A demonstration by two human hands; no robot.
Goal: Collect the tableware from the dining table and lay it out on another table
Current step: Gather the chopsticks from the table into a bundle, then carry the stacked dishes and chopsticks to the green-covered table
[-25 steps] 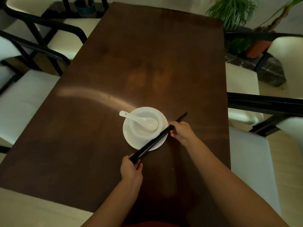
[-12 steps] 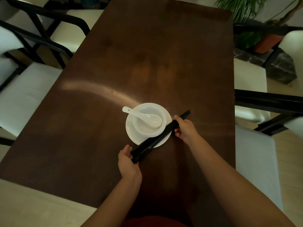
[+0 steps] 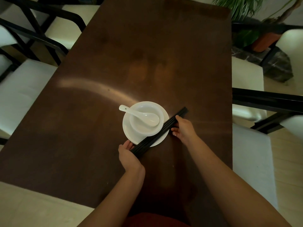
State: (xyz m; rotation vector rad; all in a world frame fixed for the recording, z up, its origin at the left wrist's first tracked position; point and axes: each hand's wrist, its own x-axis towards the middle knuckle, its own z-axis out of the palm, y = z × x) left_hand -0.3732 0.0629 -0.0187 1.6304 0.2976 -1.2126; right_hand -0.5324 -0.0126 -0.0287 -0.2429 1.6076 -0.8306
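Observation:
A white plate (image 3: 131, 133) sits on the dark wooden table (image 3: 98, 128). On it stands a white bowl (image 3: 157, 110) with a white spoon (image 3: 141, 115) lying across it, handle pointing left. A bundle of black chopsticks (image 3: 157, 131) lies diagonally across the plate's near right rim. My left hand (image 3: 128, 157) touches the chopsticks' lower left end by the plate's edge. My right hand (image 3: 182, 128) rests against their upper right part, fingers curled along them. Whether either hand grips or only steadies them is unclear.
White-cushioned chairs with black frames stand along the left side (image 3: 21, 95) and the right side (image 3: 252, 145) of the table. Potted plants (image 3: 242, 15) and a dark stone block (image 3: 277, 66) stand at the back right.
The chopsticks have come down from above the plate and now lie flat across its rim. Both hands have loosened and moved slightly toward the plate.

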